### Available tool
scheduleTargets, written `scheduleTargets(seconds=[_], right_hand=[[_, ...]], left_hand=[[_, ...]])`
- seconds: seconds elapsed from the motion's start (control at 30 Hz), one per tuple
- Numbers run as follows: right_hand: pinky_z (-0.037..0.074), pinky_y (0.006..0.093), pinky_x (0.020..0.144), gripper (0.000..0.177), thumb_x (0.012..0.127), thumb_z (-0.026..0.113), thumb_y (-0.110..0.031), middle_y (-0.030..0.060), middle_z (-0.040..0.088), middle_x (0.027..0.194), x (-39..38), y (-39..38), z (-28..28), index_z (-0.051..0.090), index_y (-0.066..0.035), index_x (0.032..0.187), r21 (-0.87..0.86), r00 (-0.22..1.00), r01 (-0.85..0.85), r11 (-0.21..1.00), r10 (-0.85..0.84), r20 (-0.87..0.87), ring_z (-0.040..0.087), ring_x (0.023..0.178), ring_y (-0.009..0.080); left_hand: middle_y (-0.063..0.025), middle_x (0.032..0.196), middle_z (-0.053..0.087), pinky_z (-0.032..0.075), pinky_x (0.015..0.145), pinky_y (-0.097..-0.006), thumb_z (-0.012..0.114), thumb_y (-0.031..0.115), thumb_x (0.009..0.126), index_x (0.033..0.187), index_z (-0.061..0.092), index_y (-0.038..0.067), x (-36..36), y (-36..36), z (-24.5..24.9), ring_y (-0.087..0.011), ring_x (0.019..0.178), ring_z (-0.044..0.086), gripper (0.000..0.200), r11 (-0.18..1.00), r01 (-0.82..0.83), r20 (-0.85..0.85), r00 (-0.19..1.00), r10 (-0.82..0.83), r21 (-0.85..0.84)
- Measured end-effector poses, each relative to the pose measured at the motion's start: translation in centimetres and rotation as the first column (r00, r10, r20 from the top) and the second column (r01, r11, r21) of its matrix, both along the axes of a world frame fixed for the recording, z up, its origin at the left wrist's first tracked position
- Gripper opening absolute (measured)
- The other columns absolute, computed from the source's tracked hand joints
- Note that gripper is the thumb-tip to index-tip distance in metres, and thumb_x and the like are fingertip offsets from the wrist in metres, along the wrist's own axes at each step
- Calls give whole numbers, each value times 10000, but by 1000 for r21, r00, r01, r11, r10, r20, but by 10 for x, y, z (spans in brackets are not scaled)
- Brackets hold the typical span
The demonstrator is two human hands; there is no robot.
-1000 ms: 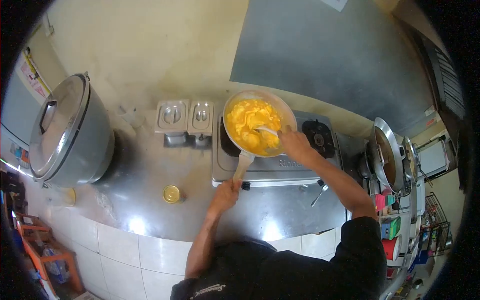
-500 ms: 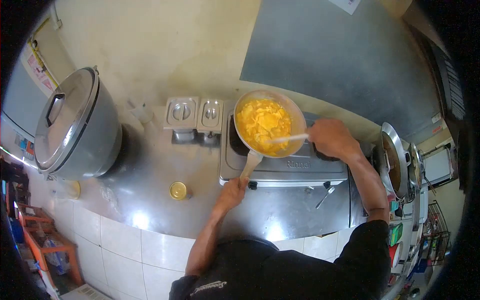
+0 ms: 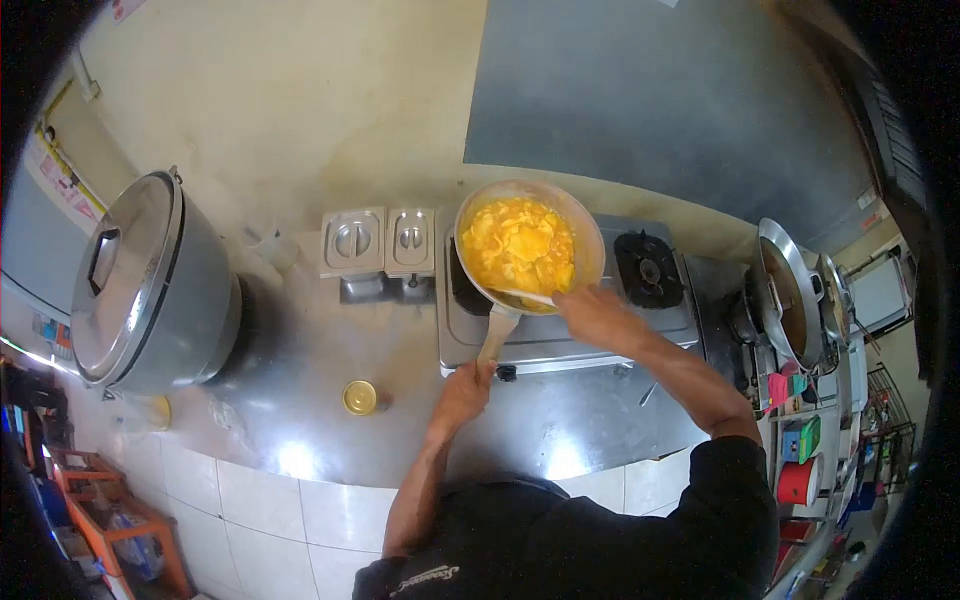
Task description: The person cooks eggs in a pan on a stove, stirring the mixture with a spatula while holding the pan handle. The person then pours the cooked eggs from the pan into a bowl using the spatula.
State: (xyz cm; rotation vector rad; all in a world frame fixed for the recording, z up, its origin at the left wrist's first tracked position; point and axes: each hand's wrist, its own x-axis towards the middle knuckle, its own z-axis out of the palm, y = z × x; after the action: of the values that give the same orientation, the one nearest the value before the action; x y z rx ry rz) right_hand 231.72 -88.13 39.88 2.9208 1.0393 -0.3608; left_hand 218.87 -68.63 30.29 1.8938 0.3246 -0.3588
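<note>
A frying pan [image 3: 588, 225] with a pale inside sits over the left burner of a two-burner gas stove [image 3: 560, 352]. Scrambled eggs [image 3: 525, 243], yellow and partly runny, fill much of it. My left hand [image 3: 464, 396] is wrapped round the pan's handle [image 3: 497, 335], below the pan. Held in my closed right hand [image 3: 598, 318] is a pale spatula [image 3: 532, 296], its far end down in the eggs near the pan's front rim. Its full shape is hidden by the eggs and my fingers.
Right of the pan is the bare burner [image 3: 648, 270]. Two lidded steel containers [image 3: 352, 240] stand to the left, with a gold-lidded jar [image 3: 360, 398] nearer me. A large lidded pot [image 3: 150, 285] is far left; a wok [image 3: 790, 295] stands right. A spoon [image 3: 648, 394] lies in front.
My right hand has moved left and nearer to me, bringing the spatula to the pan's front edge. The eggs have shifted in the pan. My left hand keeps its grip on the handle.
</note>
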Motion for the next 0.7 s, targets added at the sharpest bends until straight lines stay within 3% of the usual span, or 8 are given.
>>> scheduleTargets(seconds=[0.2, 0.3, 0.37, 0.43, 0.53, 0.6, 0.7], right_hand=[[535, 450, 718, 229, 840, 481, -81, 232, 671, 871, 18, 24, -35, 686, 12, 877, 61, 988, 133, 989, -137, 66, 670, 840, 379], [540, 446, 724, 236, 839, 485, -88, 216, 679, 863, 41, 34, -50, 698, 1, 887, 96, 974, 181, 979, -191, 117, 676, 837, 368], [539, 460, 737, 212, 844, 494, -74, 198, 680, 875, 60, 35, -59, 674, 3, 926, -3, 960, 218, 976, -214, 181, 676, 840, 346], [541, 455, 733, 206, 841, 508, -87, 180, 683, 871, 73, 26, -51, 683, -20, 926, -33, 950, 204, 978, -190, 248, 676, 836, 341], [546, 438, 717, 205, 834, 525, -117, 175, 687, 863, 60, 17, -4, 706, -44, 897, -109, 938, 191, 976, -148, 313, 684, 821, 325], [550, 426, 705, 213, 829, 530, -132, 187, 688, 861, 37, 9, 41, 721, -45, 869, -152, 941, 201, 968, -147, 306, 690, 809, 314], [549, 430, 700, 185, 794, 576, -131, 181, 688, 843, 6, -6, 84, 720, -41, 869, -191, 968, 120, 974, -71, 242, 688, 798, 321]], left_hand=[[-253, 667, 609, 486, 579, -470, 445, 418, 970, 853, 588, -38, 2, 0, -35, -382, 632, 644, 492, 999, 41, 100, 994, -44, 32], [-261, 687, 610, 486, 611, -484, 437, 416, 973, 850, 589, -43, 0, 1, -6, -416, 664, 635, 499, 997, 54, 78, 995, -58, 52], [-267, 697, 608, 479, 624, -491, 435, 410, 974, 849, 590, -45, 1, 3, -26, -434, 677, 623, 497, 997, 40, 131, 990, -49, 69], [-272, 707, 607, 473, 637, -497, 433, 405, 975, 849, 590, -47, 1, 3, -34, -452, 689, 610, 495, 997, 23, 183, 983, -36, 74], [-283, 725, 604, 461, 646, -498, 435, 398, 976, 855, 594, -49, 3, 8, -25, -477, 716, 591, 490, 997, 47, 124, 991, -53, 55], [-125, 595, 533, 428, 530, -385, 435, 455, 973, 801, 551, -26, 4, 8, -36, -219, 527, 511, 524, 998, 34, 194, 980, -44, 55], [-101, 589, 533, 422, 517, -372, 435, 447, 977, 779, 544, -20, 5, 8, -49, -203, 520, 510, 519, 999, 37, 190, 981, -40, 19]])
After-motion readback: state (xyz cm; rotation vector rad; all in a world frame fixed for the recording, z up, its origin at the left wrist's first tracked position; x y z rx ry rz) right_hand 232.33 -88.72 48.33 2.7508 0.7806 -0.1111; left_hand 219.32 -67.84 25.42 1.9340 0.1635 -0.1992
